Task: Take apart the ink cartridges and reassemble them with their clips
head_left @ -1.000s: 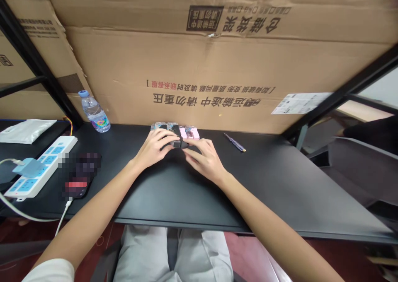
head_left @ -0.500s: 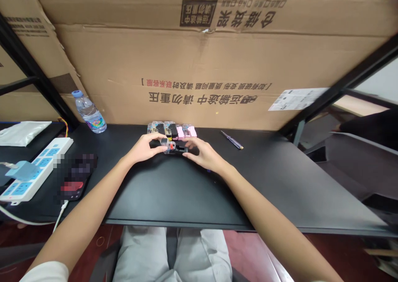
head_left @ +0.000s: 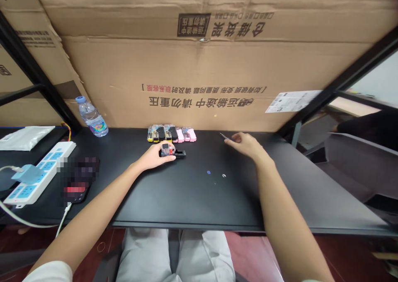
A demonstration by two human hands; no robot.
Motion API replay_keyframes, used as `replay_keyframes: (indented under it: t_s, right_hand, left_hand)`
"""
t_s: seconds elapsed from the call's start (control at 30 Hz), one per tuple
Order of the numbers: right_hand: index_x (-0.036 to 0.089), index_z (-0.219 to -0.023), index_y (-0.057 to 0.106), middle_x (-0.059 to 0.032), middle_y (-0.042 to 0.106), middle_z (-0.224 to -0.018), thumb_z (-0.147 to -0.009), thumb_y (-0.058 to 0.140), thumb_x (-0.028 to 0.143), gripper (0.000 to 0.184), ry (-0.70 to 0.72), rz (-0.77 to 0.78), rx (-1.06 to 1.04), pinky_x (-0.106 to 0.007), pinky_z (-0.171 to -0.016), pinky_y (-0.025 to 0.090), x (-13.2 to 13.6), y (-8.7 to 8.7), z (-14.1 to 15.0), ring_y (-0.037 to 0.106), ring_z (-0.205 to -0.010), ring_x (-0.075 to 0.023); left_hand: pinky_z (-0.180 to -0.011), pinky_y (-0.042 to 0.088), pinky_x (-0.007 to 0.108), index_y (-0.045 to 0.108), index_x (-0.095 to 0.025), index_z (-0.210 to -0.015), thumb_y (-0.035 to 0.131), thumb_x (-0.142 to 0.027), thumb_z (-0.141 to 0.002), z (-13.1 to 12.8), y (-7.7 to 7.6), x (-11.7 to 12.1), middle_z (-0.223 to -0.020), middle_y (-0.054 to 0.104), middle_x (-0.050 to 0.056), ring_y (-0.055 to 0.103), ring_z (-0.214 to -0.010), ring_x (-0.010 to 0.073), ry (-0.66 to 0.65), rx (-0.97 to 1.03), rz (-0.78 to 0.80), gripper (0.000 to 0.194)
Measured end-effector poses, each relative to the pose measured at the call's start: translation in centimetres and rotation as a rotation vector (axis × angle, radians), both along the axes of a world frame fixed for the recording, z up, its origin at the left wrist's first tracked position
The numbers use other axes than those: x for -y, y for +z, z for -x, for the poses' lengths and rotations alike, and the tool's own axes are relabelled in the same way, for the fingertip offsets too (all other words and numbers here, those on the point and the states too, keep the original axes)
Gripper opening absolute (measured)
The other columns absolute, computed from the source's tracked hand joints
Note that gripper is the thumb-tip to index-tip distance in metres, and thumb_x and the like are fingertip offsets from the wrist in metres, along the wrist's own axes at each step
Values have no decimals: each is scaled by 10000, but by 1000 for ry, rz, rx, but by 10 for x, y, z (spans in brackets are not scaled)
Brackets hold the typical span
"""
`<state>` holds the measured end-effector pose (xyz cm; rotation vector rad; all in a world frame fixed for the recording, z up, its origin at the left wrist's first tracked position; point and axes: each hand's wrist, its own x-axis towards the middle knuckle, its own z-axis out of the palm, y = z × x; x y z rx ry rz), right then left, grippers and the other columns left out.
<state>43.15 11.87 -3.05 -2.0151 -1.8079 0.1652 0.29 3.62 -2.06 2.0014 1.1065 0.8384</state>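
My left hand (head_left: 155,155) grips a small clear-cased device (head_left: 169,150) with a red part inside and an open black piece sticking out to the right. It is held low over the black table. At the right, my right hand (head_left: 247,144) has its fingers closed over the handle of a thin screwdriver (head_left: 224,136). The shaft points to the back left; the hand covers most of the handle. Behind my left hand, several similar clear devices (head_left: 170,133) with yellow, black and pink parts stand side by side against the cardboard.
A small blue disc (head_left: 208,172) and a tiny pale piece (head_left: 224,175) lie on the black table (head_left: 186,203). At the left are a water bottle (head_left: 92,116), a power strip (head_left: 40,172) and a phone (head_left: 81,178) on a cable. A cardboard sheet (head_left: 199,66) rises behind.
My right hand has let go of the device and moved right to the screwdriver. The device stays in my left hand. The blue disc and pale piece now show plainly on the table.
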Motion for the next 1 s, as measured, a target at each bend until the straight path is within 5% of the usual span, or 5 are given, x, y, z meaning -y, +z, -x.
replay_keyframes:
  t_s: [0.3, 0.5, 0.67, 0.83, 1.0]
  right_hand:
    - [242, -722, 723, -48, 768, -715, -775, 823, 418, 210, 30, 158, -53, -334, -633, 542, -4, -5, 11, 727, -671, -241]
    - [208, -968, 653, -62, 776, -799, -950, 696, 578, 373, 273, 45, -499, -328, -682, 629, 12, 6, 55, 737, -664, -185]
    - [189, -936, 730, -33, 743, -799, -805, 865, 658, 506, 539, -12, -777, -316, -632, 620, 41, 27, 111, 673, -583, -146]
    - [195, -914, 770, -15, 726, -713, -731, 944, 608, 484, 567, 15, -921, -336, -631, 624, 63, 34, 142, 671, -600, -170]
    - [209, -998, 777, -27, 726, -770, -866, 816, 668, 479, 571, -46, -940, -380, -728, 647, 74, 32, 156, 697, -663, -191]
  left_hand:
    - [-1032, 564, 409, 760, -190, -1132, 814, -443, -877, 5, 0, -3, -1144, 802, 82, 744, -1055, 266, 13, 29, 68, 363]
    - [-982, 570, 390, 761, -196, -1104, 847, -468, -836, 3, 1, -1, -1100, 800, 65, 743, -996, 250, 12, 37, 83, 392]
    - [-920, 560, 354, 766, -202, -1043, 877, -511, -800, 4, 1, -2, -1020, 784, 34, 723, -929, 221, -31, 42, 110, 408]
    - [-901, 571, 352, 776, -192, -1066, 915, -556, -754, 7, -2, -3, -984, 782, 34, 725, -900, 220, -53, 38, 137, 499]
    - [-943, 577, 361, 792, -187, -1075, 932, -479, -759, 5, -5, -3, -1016, 810, 55, 751, -958, 244, -61, 47, 144, 452]
